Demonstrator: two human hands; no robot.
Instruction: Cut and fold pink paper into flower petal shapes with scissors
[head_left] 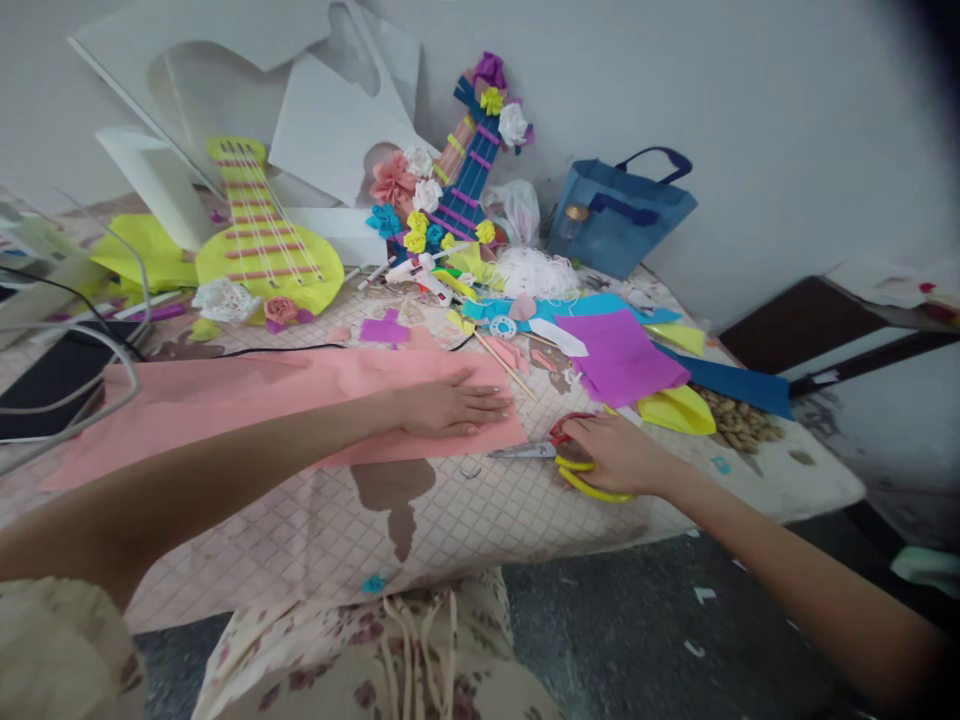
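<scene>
A long pink paper sheet [247, 400] lies across the patterned table [450, 520]. My left hand [450, 408] rests flat on the sheet's right end, fingers stretched out. Just right of that end, my right hand [611, 455] is closed around the red and yellow handles of a pair of scissors [559, 455]. The scissors' metal blades lie on the table and point left, touching the lower right edge of the pink sheet.
Purple paper [619, 355], blue and yellow scraps, a glue gun [420, 270] and wooden sticks crowd the table's right half. Two paper guitars, a yellow one [259, 250] and a blue one [469, 165], stand at the back by white boards. A blue bag [619, 215] sits behind. A dark device with cables [52, 375] lies left.
</scene>
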